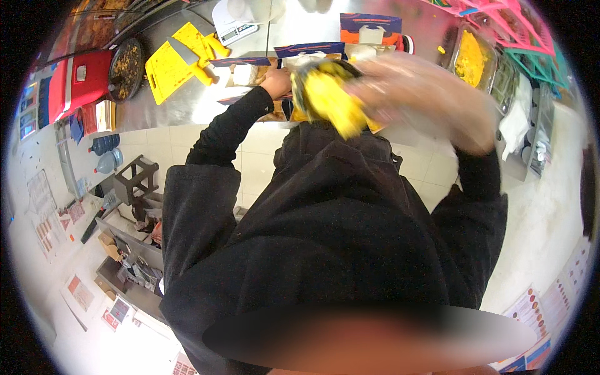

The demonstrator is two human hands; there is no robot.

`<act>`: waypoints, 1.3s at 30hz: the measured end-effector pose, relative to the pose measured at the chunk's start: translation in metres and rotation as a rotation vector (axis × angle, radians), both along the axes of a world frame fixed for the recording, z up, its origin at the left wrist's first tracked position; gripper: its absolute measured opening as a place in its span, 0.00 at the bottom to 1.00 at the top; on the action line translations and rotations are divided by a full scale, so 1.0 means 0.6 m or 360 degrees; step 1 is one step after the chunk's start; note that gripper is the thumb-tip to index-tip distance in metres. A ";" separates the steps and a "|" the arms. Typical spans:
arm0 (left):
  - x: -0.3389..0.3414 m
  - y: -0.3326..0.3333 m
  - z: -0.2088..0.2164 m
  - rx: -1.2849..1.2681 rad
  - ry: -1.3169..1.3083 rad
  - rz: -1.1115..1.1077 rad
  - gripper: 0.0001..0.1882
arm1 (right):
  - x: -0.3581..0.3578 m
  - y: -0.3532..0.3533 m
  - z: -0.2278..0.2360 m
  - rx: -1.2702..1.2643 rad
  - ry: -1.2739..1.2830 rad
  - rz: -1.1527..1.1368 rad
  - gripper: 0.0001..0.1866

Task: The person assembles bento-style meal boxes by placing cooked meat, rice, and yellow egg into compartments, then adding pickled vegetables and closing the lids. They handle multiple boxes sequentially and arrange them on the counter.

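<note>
My right hand, in a clear plastic glove and smeared by motion, grips a dark round bowl at its right side. The bowl is tilted, and bright yellow food shows in it and over its near edge. My left hand is bare, with its fingers closed on the edge of an open cardboard box at the counter's front. Another open blue-edged box stands just behind the bowl, partly hidden by it. What lies under the bowl is hidden.
A yellow cutting board with a knife lies left, near a white scale and a dark round pan. An orange-and-blue box stands behind. At right are a tray of yellow food and pink baskets.
</note>
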State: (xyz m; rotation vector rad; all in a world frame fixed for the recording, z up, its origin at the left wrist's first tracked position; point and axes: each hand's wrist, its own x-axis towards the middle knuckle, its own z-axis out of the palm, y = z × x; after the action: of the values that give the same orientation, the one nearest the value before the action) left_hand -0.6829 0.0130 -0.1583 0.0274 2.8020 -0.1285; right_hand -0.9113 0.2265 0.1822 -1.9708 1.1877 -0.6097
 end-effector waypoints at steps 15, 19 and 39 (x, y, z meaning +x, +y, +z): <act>0.074 -0.055 0.032 0.0165 0.0004 0.0063 0.15 | 0.246 -0.130 -0.606 0.0090 0.0514 -0.1354 0.34; 0.077 -0.072 0.014 -0.0035 0.0138 -0.0134 0.13 | 0.242 -0.138 -0.605 0.0024 0.0433 -0.1403 0.37; 0.046 -0.036 0.193 0.1156 0.0282 0.0654 0.11 | -0.353 0.281 -0.508 0.0130 0.0311 -0.2792 0.20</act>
State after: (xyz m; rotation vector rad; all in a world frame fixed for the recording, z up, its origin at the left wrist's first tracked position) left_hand -0.6552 -0.0083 -0.0423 -0.3970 2.7887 1.0159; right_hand -1.1233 0.3948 -0.1226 -0.4262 2.8292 -1.0829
